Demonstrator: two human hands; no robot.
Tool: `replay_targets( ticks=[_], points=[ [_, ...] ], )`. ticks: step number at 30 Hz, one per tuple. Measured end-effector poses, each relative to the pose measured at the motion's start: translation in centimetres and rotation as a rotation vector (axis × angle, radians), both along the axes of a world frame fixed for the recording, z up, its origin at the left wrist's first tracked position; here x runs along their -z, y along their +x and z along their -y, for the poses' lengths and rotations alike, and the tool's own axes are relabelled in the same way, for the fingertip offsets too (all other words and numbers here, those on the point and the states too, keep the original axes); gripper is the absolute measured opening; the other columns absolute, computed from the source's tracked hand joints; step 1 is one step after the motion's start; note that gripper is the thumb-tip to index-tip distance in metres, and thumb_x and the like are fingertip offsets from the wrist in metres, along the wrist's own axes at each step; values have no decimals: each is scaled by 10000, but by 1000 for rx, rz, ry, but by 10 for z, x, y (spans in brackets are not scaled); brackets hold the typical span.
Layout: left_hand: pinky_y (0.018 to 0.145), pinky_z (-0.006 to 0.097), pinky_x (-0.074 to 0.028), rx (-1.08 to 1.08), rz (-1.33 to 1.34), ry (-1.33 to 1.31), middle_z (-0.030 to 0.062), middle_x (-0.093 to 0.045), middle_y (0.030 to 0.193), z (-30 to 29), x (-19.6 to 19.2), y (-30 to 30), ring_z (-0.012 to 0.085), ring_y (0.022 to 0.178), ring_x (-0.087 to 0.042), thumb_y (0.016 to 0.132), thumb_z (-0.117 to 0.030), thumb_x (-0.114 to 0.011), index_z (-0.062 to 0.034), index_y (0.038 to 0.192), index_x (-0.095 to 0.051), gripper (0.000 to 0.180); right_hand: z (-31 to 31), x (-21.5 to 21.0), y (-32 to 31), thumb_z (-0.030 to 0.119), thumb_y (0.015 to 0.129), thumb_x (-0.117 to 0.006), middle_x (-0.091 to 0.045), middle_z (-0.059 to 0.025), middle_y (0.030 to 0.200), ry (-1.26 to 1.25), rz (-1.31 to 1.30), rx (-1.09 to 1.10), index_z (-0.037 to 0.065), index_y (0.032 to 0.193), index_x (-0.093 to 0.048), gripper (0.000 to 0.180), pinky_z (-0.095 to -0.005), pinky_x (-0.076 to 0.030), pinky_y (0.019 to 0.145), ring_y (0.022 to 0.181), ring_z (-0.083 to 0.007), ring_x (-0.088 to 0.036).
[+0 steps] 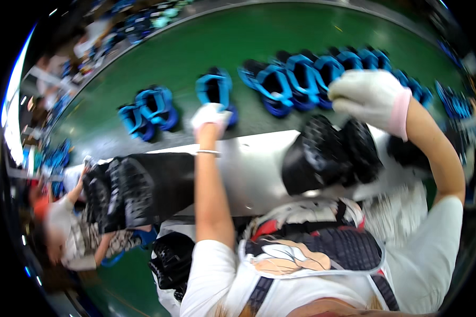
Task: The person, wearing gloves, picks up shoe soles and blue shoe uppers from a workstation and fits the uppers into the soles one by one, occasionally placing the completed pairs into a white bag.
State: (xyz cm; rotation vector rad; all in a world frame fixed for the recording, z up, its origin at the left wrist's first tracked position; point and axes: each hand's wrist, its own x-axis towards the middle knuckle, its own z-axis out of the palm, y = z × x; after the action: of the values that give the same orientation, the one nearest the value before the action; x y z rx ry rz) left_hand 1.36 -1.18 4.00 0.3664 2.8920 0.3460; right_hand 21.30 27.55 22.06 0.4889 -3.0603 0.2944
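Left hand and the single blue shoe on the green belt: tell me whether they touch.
Touching. The head view shows the gloved left hand overlapping the lower edge of the blue shoe, no gap visible.

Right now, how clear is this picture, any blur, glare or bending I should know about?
Head view: strong fisheye bending curves the green belt and blacks out the corners; the left hand and right hand, both in white gloves, are softly motion-blurred; the blue shoes smear a little; bright window glare burns the far left rim.

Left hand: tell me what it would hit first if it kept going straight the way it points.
The left hand, in a white glove, reaches up-frame toward a single blue-and-black strapped shoe on the green belt. It would probably meet that shoe first; it may already touch it, since depth is unclear.
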Motion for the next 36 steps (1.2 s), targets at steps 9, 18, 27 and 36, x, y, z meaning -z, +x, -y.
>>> replay_targets(
  ticks=[9,18,27,36],
  points=[
    [945,400,-463,-41,-667,76,65,-632,1179,-13,32,45,298,1104,-551,861,-324,-642,-159,1153,-687,339,-43,26,110,194,848,-666,-656,-98,841,-403,-29,158,50,908,-691,158,-326,-518,698,781,-259,-643],
    [926,390,-465,143,-563,336,121,-635,1129,-35,19,72,298,1039,-584,858,-248,-665,-100,1076,-707,267,-33,50,119,292,783,-703,-633,-103,1016,-290,25,157,85,1024,-661,320,-375,-511,786,936,-286,-629],
    [889,420,-472,331,-536,529,135,-666,980,-30,31,71,326,972,-597,803,-185,-695,-82,977,-694,203,-15,45,97,200,640,-756,-615,-107,915,-225,-58,-30,78,893,-605,319,-393,-524,722,845,-311,-627],
    [823,302,-526,128,51,965,93,-648,1051,-34,-11,103,172,924,-657,946,-187,-600,-23,1136,-675,262,-21,0,100,67,476,-681,-531,-92,755,-401,-157,106,10,759,-549,318,-328,-468,631,657,-239,-539]
  ],
)
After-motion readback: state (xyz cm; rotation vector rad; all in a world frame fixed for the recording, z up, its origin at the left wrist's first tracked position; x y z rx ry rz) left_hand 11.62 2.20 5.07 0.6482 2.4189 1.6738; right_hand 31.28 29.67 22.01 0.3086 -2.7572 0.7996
